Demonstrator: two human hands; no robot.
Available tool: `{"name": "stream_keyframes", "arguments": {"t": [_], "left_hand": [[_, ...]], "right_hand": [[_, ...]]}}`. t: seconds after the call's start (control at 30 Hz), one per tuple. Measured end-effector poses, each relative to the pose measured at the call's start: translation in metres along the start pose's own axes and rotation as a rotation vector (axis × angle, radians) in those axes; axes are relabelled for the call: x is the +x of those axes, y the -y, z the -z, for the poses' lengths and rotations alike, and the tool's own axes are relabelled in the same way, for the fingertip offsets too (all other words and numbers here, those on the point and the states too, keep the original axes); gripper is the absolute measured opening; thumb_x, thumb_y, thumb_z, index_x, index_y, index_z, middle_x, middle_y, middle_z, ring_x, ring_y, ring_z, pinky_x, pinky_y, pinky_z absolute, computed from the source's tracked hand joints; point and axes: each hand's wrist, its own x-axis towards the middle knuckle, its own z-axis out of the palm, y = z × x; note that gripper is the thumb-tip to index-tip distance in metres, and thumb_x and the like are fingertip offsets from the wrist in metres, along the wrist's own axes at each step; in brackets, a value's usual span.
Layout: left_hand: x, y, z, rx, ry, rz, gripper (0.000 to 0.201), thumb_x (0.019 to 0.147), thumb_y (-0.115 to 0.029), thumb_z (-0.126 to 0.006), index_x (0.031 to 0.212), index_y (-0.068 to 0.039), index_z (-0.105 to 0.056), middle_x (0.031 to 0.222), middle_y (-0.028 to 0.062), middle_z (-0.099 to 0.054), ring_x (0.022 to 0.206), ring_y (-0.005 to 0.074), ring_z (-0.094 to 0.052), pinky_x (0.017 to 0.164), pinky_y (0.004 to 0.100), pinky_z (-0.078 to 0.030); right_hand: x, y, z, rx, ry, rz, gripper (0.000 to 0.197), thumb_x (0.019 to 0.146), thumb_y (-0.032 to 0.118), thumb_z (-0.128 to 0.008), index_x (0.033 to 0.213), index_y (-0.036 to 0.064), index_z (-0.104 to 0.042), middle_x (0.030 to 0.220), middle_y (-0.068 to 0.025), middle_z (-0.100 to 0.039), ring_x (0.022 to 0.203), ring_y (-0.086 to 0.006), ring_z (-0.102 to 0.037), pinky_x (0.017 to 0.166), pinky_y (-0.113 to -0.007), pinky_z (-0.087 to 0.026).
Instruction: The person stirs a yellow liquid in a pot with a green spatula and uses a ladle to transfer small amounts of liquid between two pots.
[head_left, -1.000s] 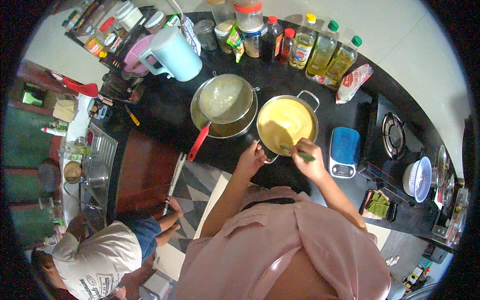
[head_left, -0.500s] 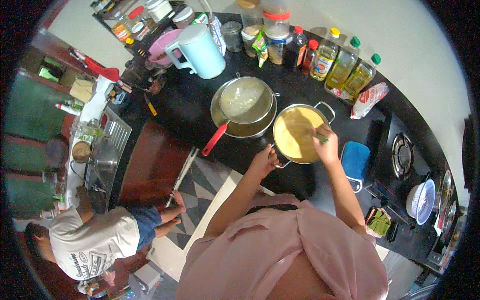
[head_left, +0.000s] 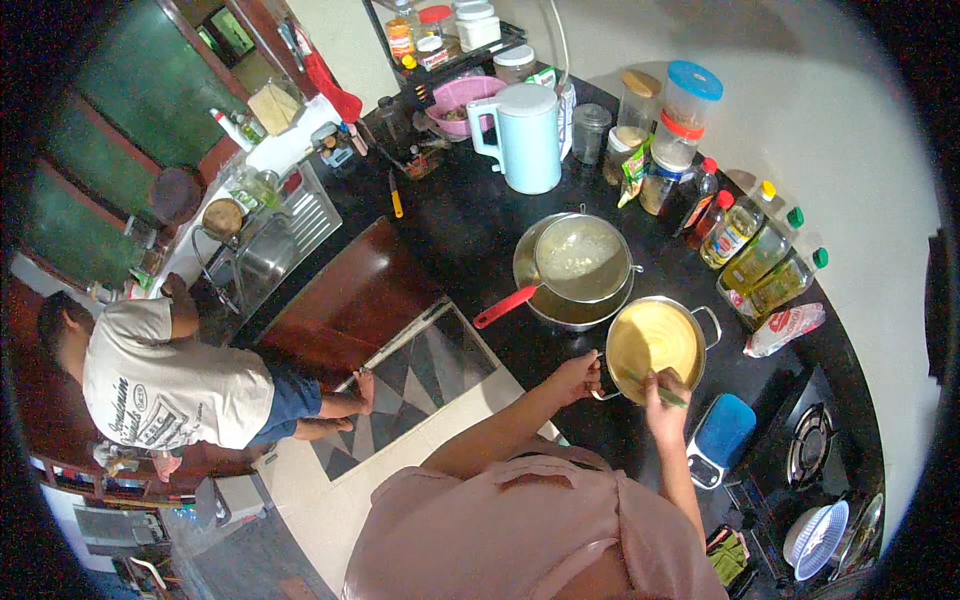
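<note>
A two-handled metal pot of smooth yellow mixture stands on the black counter in front of me. My left hand is closed on its near handle, at the lower left rim. With my right hand I grip a green-handled utensil over the near side of the pot; its working end is hidden. Just left of the pot, a red-handled strainer with whitish lumps in its mesh rests on a wide metal bowl.
Behind stand a light-blue kettle, jars and oil bottles. A blue-topped kitchen scale and gas stove are at right. A yellow-handled knife lies far left. Another person stands by the sink.
My view has swung, so the counter sits farther right and lower. My right hand has gone from the pot's right side to its near side with the utensil. The left keeps its grip.
</note>
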Motion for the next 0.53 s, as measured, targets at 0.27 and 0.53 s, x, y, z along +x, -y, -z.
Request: {"name": "stream_keyframes", "arguments": {"t": [0.27, 0.53], "left_hand": [[-0.001, -0.001, -0.001, 0.011, -0.095, 0.010, 0.032, 0.092, -0.040, -0.040, 0.075, -0.013, -0.043, 0.051, -0.0017, -0.034, 0.048, 0.0163, -0.040, 0.064, 0.0399, -0.046], [0.011, 0.003, 0.016, 0.049, -0.033, -0.011, 0.035, 0.087, -0.043, -0.047, 0.077, -0.010, -0.046, 0.056, 0.0027, -0.042, 0.052, 0.0193, -0.047, 0.063, 0.0416, -0.048]], "right_hand": [[0.032, 0.007, -0.015, -0.097, 0.084, 0.196, 0.009, 0.068, 0.004, -0.061, 0.066, -0.0026, -0.055, 0.068, -0.0159, -0.053, 0.062, -0.0327, -0.056, 0.058, -0.035, -0.046], [0.050, -0.015, 0.017, -0.295, 0.019, 0.166, 0.012, 0.069, 0.011, -0.063, 0.071, 0.0007, -0.059, 0.078, -0.0156, -0.057, 0.067, -0.0342, -0.057, 0.062, -0.039, -0.048]]}}
